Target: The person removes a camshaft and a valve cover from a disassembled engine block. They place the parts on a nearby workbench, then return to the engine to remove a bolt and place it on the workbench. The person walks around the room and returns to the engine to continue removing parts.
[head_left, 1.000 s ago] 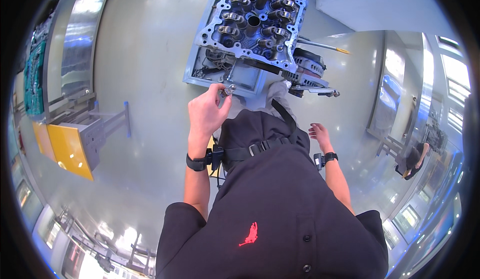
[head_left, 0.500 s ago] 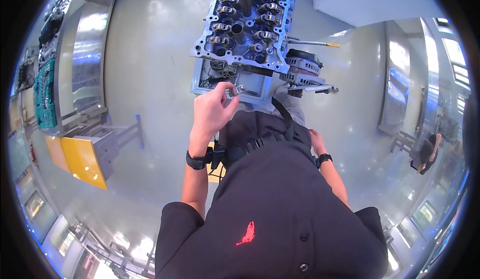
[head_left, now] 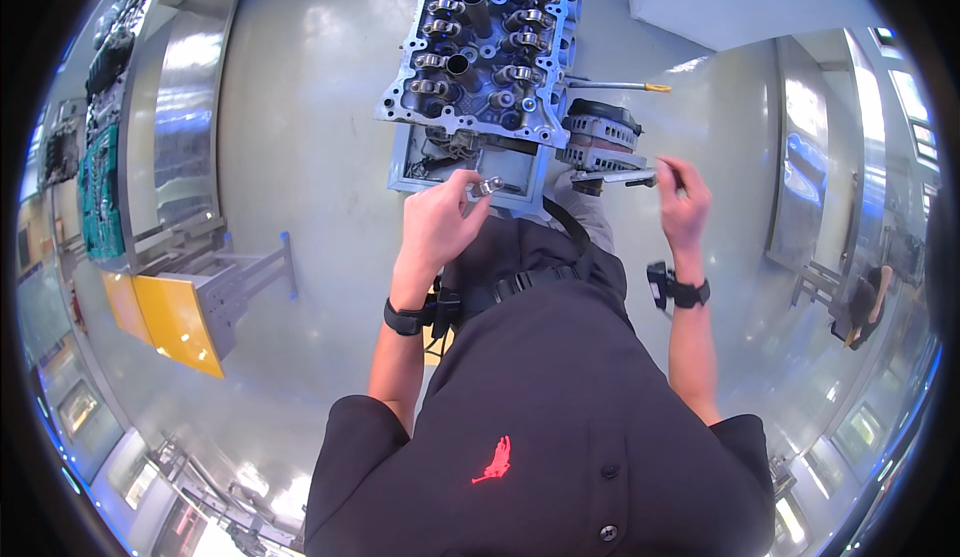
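My left hand (head_left: 440, 219) pinches a small shiny metal roller rocker arm (head_left: 486, 187) between thumb and fingertips, just in front of the engine cylinder head (head_left: 468, 115). Rows of similar rocker arms (head_left: 430, 87) sit on the head, with dark round tubes down its middle. On the right, my right hand (head_left: 685, 207) is raised with its fingers drawn together at the outer end of a flat metal piece (head_left: 612, 176). Those fingers cover that end, and what they pinch there is hidden.
Below the head is a grey tray-like frame (head_left: 535, 199) with metal parts in it. A ribbed alternator-like unit (head_left: 604, 135) and a rod with a yellow tip (head_left: 625, 85) stand out to the right. A yellow-sided bench (head_left: 180, 322) is at the left.
My right hand has come up from beside my waist to the end of the flat metal piece. The left hand still holds the rocker arm, slightly farther right.
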A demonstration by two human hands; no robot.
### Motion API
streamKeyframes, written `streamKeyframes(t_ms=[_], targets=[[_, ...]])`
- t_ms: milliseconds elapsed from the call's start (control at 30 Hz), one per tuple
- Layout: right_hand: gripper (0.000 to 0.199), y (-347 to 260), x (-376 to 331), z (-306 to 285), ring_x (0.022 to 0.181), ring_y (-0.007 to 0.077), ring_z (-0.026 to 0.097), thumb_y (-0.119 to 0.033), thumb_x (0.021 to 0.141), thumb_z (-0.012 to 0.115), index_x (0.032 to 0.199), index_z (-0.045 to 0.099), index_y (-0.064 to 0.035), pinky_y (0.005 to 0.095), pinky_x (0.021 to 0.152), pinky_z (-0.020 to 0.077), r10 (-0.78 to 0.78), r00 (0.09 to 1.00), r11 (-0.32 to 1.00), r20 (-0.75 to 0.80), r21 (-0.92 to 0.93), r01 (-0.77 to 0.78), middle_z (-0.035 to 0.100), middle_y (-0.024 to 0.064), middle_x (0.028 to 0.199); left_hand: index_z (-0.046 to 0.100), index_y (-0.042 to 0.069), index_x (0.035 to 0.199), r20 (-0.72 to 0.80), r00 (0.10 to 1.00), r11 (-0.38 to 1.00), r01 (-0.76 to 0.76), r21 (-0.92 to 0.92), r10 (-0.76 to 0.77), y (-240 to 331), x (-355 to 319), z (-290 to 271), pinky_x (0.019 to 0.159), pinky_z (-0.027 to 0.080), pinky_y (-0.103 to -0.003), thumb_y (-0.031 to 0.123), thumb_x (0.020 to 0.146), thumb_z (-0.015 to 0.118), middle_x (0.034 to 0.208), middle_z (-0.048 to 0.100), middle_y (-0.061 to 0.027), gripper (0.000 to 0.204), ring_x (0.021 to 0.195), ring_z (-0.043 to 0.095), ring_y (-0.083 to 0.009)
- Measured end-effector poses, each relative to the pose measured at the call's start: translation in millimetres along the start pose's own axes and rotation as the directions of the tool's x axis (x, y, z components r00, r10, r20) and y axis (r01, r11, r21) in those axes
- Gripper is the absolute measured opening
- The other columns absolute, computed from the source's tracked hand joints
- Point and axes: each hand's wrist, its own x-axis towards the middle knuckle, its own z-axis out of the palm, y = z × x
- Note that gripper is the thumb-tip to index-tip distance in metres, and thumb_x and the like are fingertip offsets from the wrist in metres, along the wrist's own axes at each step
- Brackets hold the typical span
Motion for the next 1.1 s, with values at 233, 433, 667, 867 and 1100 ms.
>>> streamKeyframes(t_ms=[233, 433, 667, 867, 1100], targets=[[0.009, -51, 45, 107, 0.057, 0.0221, 0.056, -0.017, 0.075, 0.063, 0.079, 0.064, -0.0093, 0.0314, 0.051, 0.0447, -0.245, 0.923, 0.959, 0.296, -0.066, 0.276, 0.055, 0.0033, 0.071, 0.057, 0.009, 0.085, 0.013, 1.0, 1.0, 0.019, 0.022, -0.019, -1, -5, -8, 0.044, 0.037, -0.031, 0.019, 0.07, 0.065, 0.05, 0.047, -0.0013, 0.02, 0.046, 0.051, -0.019], [0.01, -40, 42, 130, 0.061, 0.0228, 0.058, -0.017, 0.074, 0.063, 0.08, 0.062, -0.0094, 0.0335, 0.053, 0.046, -0.322, 0.899, 0.922, 0.295, -0.116, 0.368, 0.054, 0.0037, 0.073, 0.058, 0.009, 0.084, -0.094, 0.992, 0.997, 0.079, -0.001, -0.078, -12, -25, -11, 0.043, 0.035, -0.029, 0.016, 0.069, 0.066, 0.048, 0.041, -0.0004, 0.019, 0.043, 0.045, -0.0164], [0.009, -37, 39, 131, 0.057, 0.0228, 0.056, -0.014, 0.073, 0.065, 0.077, 0.062, -0.0077, 0.0318, 0.05, 0.0437, -0.397, 0.882, 0.877, 0.253, -0.181, 0.446, 0.053, 0.0037, 0.072, 0.059, 0.009, 0.083, -0.148, 0.981, 0.992, 0.123, -0.033, -0.127, -24, -42, -8, 0.042, 0.034, -0.028, 0.015, 0.069, 0.066, 0.047, 0.038, 0.0003, 0.018, 0.04, 0.041, -0.0147], [0.008, -38, 42, 131, 0.057, 0.0231, 0.056, -0.013, 0.073, 0.065, 0.078, 0.061, -0.0069, 0.0321, 0.049, 0.0428, -0.475, 0.836, 0.824, 0.276, -0.196, 0.532, 0.053, 0.0043, 0.071, 0.059, 0.009, 0.084, -0.149, 0.982, 0.993, 0.112, -0.043, -0.117, -33, -38, -7, 0.042, 0.034, -0.028, 0.015, 0.069, 0.066, 0.047, 0.039, 0.0004, 0.018, 0.04, 0.041, -0.0146], [0.014, -38, 33, 114, 0.05, 0.0163, 0.051, -0.015, 0.074, 0.067, 0.069, 0.061, -0.0038, 0.0273, 0.047, 0.0394, -0.261, 0.948, 0.964, 0.18, -0.011, 0.267, 0.053, 0.0048, 0.064, 0.057, 0.007, 0.084, -0.117, 0.987, 0.993, 0.111, -0.026, -0.113, -33, -33, -11, 0.044, 0.038, -0.031, 0.013, 0.069, 0.064, 0.05, 0.047, -0.0026, 0.017, 0.045, 0.051, -0.0189]])
